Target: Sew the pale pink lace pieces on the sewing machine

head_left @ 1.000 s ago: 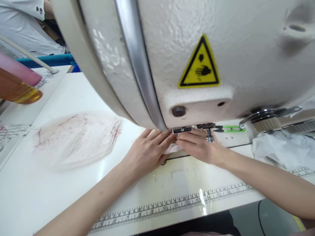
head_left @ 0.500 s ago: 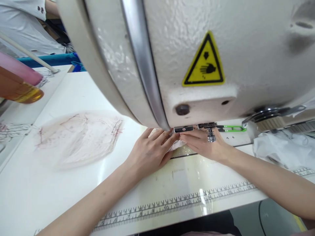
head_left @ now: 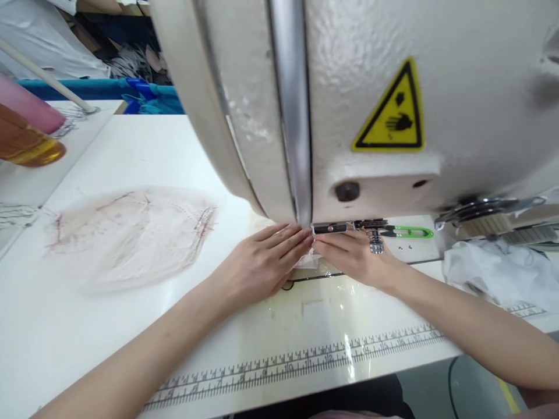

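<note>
A small piece of thin white fabric (head_left: 308, 262) lies under the sewing machine head (head_left: 371, 105), between my hands and partly covered by them. Flat on it rests my left hand (head_left: 268, 259), fingers stretched out side by side toward the needle area, thumb tucked out of sight. My right hand (head_left: 353, 256) comes in from the other side with its fingers extended against the fabric. Its fingertips nearly meet those of the left, and the machine's metal parts hide some of it. The needle itself is hidden behind the machine head.
A sheer fabric piece with reddish threads (head_left: 144, 238) lies to the left. Green thread snips (head_left: 410, 232) sit behind my right hand, and white cloth (head_left: 493, 273) is bunched at right. A ruler strip (head_left: 288, 372) runs along the front edge. A person in white (head_left: 48, 41) is behind.
My view has shifted, so the machine head appears further right. My left hand's fingers lie flatter and closer together, and a bit more white fabric shows between the hands.
</note>
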The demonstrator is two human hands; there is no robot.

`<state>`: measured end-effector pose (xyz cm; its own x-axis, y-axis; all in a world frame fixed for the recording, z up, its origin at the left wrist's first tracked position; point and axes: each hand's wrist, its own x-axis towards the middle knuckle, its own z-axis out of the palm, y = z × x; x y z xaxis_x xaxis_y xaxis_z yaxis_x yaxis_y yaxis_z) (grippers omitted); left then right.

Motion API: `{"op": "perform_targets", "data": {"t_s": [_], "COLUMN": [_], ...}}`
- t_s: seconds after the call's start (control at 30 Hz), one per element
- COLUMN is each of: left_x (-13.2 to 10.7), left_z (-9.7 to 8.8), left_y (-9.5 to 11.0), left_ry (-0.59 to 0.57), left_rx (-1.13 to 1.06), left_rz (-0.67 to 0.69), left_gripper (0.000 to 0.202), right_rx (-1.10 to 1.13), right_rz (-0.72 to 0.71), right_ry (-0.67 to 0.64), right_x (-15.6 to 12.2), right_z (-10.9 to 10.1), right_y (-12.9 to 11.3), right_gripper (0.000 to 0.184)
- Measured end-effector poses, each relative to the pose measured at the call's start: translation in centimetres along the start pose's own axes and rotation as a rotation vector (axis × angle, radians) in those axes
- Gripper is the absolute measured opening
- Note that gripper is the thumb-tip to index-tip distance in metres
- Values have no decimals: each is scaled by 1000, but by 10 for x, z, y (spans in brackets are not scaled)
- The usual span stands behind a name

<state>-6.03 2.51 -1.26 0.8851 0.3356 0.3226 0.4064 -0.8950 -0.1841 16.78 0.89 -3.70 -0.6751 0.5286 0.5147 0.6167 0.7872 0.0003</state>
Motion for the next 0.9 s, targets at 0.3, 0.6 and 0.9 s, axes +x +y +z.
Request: {"op": "perform_targets", "data": {"t_s": [0.3, 0.6, 0.9], "left_x": [-2, -2, 3], "left_z": [0, 2, 0], "left_y": [-12, -6, 3], "left_ry": [-32, -44, 4], "left_rx": [-123, -90, -31], "left_rz": [-29, -95, -108], "left_gripper": [37, 38, 37], "right_rx": [31, 20, 10], "right_rz": [47, 54, 77], "right_ry": [-52, -4, -23], "right_x": [1, 0, 0], "right_z": [1, 4, 4], "right_y": [-11, -14, -14], "right_gripper": [27, 23, 29]}}
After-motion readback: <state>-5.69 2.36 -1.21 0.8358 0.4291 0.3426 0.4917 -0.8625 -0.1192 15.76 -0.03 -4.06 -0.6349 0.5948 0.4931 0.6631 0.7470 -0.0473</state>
